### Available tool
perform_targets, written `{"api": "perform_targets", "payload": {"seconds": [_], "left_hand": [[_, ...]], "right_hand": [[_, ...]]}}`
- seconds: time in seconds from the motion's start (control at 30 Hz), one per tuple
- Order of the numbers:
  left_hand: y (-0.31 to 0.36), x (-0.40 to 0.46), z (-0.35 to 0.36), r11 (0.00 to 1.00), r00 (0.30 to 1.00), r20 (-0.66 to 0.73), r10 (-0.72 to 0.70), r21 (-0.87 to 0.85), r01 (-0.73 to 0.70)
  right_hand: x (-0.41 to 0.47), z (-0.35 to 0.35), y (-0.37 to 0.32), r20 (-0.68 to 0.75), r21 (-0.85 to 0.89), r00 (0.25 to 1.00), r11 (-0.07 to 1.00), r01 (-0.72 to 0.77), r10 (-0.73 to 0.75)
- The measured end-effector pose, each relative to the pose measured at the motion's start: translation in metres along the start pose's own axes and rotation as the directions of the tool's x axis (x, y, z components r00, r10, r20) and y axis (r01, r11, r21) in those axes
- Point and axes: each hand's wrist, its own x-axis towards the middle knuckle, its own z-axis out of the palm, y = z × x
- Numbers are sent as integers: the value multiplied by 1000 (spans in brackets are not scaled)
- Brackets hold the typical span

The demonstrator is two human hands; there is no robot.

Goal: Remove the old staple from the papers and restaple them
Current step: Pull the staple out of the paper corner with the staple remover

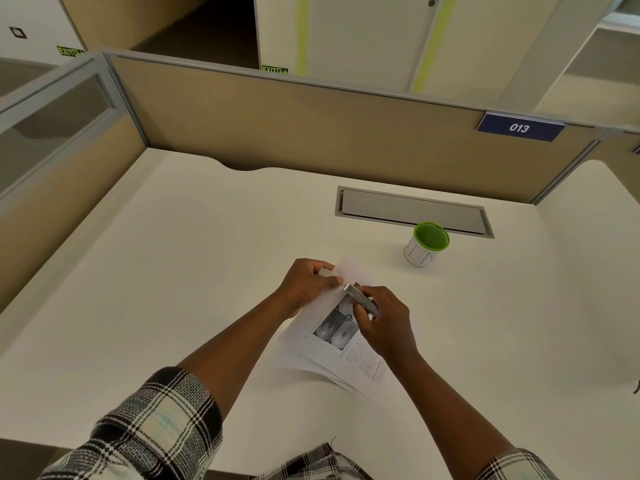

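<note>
At centre frame we see the left hand (pixel 309 283) pinching the top corner of the papers (pixel 341 344) on the desk (pixel 173 271); the right hand (pixel 384 320) grips a metal stapler (pixel 360 299) at that corner. Cup (pixel 427 243), upper right.

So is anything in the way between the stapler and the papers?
Nothing visible. The right hand holds the stapler with its tip right at the top corner of the papers, where the left hand pinches them. The green cup stands apart, farther back on the desk.
</note>
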Motion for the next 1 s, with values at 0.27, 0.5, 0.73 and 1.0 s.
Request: {"api": "perform_targets", "payload": {"seconds": [0.27, 0.5, 0.73, 1.0], "left_hand": [[0, 0, -1, 995, 1000, -2, 25, -95, -25], [0, 0, 2, 996, 999, -15, 43, -74, -44], [0, -1, 4, 993, 998, 9, 66, -103, -65], [-4, 0, 6, 984, 996, -13, 84, -159, -85]], "right_hand": [[0, 6, -8, -49, 184, 985, 971, -152, 163], [3, 6, -11, -83, 252, 978, 954, -165, 192], [4, 4, -9, -63, 219, 981, 962, -164, 181], [5, 3, -10, 16, 313, 963, 913, -262, 270]]}}
